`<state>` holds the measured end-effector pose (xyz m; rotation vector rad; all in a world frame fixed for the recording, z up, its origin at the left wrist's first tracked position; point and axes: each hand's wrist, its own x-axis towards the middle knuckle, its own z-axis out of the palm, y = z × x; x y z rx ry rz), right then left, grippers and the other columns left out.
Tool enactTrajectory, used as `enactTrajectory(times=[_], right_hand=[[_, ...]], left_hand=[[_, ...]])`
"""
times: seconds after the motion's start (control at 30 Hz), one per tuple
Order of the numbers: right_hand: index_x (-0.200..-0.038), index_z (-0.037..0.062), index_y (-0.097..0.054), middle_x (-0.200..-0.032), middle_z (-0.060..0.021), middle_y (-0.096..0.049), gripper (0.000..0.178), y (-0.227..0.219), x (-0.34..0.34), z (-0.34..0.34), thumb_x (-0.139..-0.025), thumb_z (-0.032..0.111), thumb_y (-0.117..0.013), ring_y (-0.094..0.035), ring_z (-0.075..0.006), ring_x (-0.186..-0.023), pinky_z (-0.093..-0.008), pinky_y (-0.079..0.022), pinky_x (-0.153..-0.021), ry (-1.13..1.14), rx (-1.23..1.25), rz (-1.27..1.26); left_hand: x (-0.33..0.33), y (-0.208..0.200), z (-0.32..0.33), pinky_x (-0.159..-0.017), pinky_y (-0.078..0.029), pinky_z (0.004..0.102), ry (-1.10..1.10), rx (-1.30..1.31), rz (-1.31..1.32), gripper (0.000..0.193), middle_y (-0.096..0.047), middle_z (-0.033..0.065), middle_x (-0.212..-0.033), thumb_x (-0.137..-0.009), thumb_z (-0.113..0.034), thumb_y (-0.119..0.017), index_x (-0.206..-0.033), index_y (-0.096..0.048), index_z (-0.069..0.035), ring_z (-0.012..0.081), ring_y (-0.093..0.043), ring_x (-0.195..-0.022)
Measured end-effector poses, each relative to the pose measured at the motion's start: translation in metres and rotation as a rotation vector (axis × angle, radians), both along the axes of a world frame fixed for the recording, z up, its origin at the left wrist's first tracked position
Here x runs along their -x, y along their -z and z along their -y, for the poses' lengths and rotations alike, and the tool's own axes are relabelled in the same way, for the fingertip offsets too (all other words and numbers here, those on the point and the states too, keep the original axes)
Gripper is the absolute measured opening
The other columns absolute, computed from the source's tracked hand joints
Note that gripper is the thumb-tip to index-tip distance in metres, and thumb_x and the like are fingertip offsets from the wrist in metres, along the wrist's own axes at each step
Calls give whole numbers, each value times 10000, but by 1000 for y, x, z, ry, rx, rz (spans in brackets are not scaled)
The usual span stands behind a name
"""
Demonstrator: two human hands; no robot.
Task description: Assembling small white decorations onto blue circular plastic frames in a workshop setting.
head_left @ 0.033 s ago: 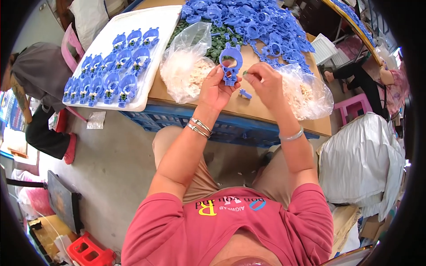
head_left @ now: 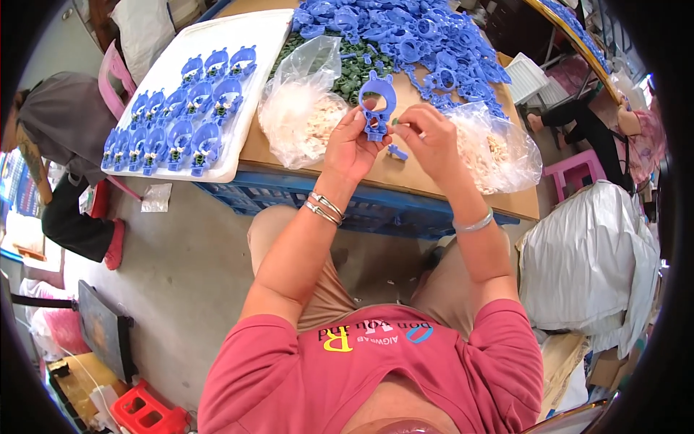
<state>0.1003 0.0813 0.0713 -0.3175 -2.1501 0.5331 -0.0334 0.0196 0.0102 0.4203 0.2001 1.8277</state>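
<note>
Upright between the thumb and fingers of my left hand (head_left: 348, 153) is a blue plastic figure part (head_left: 377, 84), with two small ears and a round opening in its head. Close to its right side, my right hand (head_left: 434, 141) pinches a tiny green piece (head_left: 395, 121) between thumb and forefinger. A small blue plastic piece (head_left: 397, 152) lies on the brown tabletop (head_left: 426, 181) just below the hands. Loose green pieces (head_left: 354, 83) are heaped behind the left hand. Similar blue figures (head_left: 180, 137), with green and pale parts fitted, stand in rows on a white tray (head_left: 253, 47).
Clear bags of pale pieces stand on the table: a left bag (head_left: 293, 119) and a right bag (head_left: 499, 152). A large heap of blue parts (head_left: 412, 47) covers the back. A seated person (head_left: 65, 116) is at the left; another person (head_left: 643, 148) is at the right beside a pink stool (head_left: 575, 170).
My right hand has shifted slightly left, bringing the green piece closer to the blue figure part. My left hand has hardly moved.
</note>
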Motion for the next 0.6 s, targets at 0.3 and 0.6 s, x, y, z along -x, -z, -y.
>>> enactTrajectory(times=[0.3, 0.6], right_hand=[[-746, 26, -528, -724, -102, -543, 95, 5, -3, 8, -701, 45, -610, -543, -275, -666, -339, -440, -565, 1, -12, 71], [-742, -6, -577, -708, -90, -571, 94, 5, 3, 6, -739, 76, -622, -577, -156, -518, -251, -450, -458, 32, 268, -24]], left_hand=[[-11, 10, -4, -767, -470, 368, 72, -86, -133, 309, -542, 91, -1066, -855, -107, -481, -1153, -456, -27, 200, -543, -938], [-16, -5, 1, -690, -493, 336, 38, 5, -76, 252, -556, 89, -1003, -871, -85, -452, -1109, -495, -15, 180, -561, -867]])
